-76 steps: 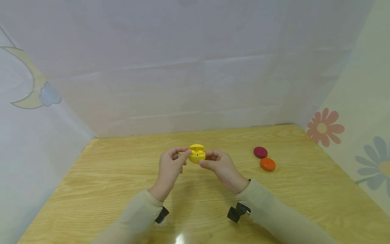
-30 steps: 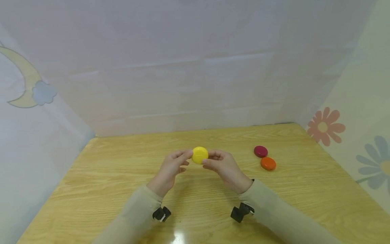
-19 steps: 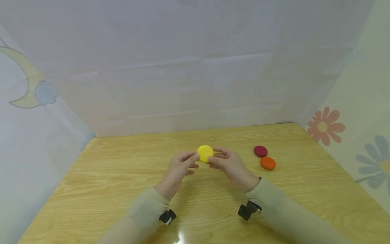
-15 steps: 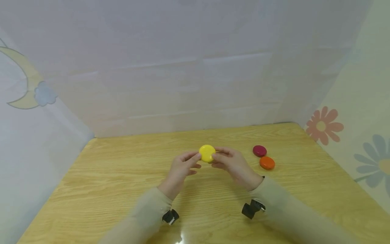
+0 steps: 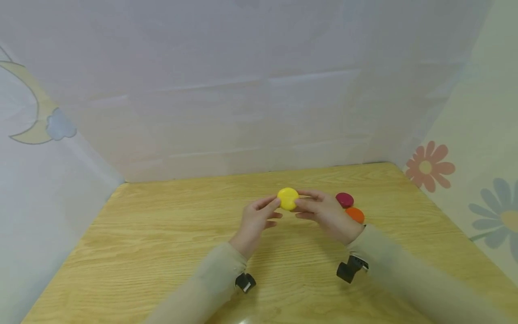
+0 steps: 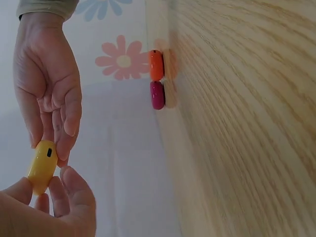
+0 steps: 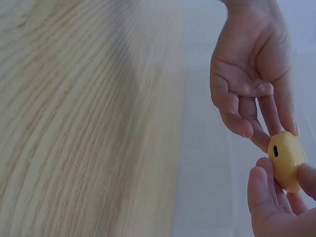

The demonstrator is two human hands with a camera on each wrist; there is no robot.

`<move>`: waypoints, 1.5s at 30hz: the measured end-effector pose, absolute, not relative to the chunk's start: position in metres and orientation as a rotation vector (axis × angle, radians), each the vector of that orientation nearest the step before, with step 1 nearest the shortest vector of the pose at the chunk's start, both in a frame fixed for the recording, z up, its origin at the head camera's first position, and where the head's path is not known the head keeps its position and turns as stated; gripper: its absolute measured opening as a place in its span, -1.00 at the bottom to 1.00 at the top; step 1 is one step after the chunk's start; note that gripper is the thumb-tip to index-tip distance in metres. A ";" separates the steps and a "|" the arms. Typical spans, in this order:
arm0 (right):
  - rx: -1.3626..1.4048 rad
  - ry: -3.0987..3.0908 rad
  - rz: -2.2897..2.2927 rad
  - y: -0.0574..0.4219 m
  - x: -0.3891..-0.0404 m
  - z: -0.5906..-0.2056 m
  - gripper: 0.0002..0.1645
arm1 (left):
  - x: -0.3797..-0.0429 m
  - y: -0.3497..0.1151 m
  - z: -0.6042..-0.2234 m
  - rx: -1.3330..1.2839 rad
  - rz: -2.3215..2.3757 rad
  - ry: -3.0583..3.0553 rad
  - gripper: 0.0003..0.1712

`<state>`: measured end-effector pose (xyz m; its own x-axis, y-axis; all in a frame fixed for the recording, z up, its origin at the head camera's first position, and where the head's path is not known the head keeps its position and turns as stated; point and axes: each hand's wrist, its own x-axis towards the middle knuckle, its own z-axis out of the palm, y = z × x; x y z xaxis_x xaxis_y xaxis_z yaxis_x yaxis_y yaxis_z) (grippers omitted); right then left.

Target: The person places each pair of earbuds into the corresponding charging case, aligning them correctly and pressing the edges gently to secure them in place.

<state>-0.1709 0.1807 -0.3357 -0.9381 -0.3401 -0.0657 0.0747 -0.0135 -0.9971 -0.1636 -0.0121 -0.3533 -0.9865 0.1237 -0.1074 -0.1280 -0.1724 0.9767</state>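
Note:
A round yellow earbud case, its lid down, is held up over the table between both hands. My left hand pinches its left edge with thumb and fingers. From the other side my right hand pinches the right edge. Both wrist views show the case side-on, with a dark charging port in the yellow shell and clear space between it and the wood. The earbuds are hidden inside.
On the right of the wooden table lie a crimson case and an orange case, the orange one partly behind my right hand. A pale cloth wall rises behind the table.
The yellow case stood open with its earbuds showing at first; its lid then came down. Both hands have since carried it rightward and slightly up in the head view.

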 end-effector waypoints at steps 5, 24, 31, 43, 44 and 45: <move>-0.226 1.895 -2.031 0.196 -0.179 -0.333 -0.33 | -0.171 -0.005 -0.356 0.066 2.312 1.770 -0.59; -0.350 1.882 -1.797 0.247 -0.213 -0.338 -0.60 | -0.195 0.021 -0.372 0.116 2.221 1.650 -0.60; -0.342 1.860 -1.756 0.260 -0.223 -0.338 -0.66 | -0.202 0.034 -0.373 0.105 2.216 1.652 -0.60; -0.321 1.877 -1.705 0.287 -0.244 -0.339 -0.73 | -0.214 0.061 -0.375 0.092 2.293 1.597 -0.65; -0.317 1.878 -1.704 0.288 -0.245 -0.339 -0.74 | -0.214 0.063 -0.376 0.091 2.296 1.598 -0.65; -0.312 1.882 -1.701 0.289 -0.246 -0.339 -0.74 | -0.215 0.065 -0.376 0.091 2.304 1.598 -0.64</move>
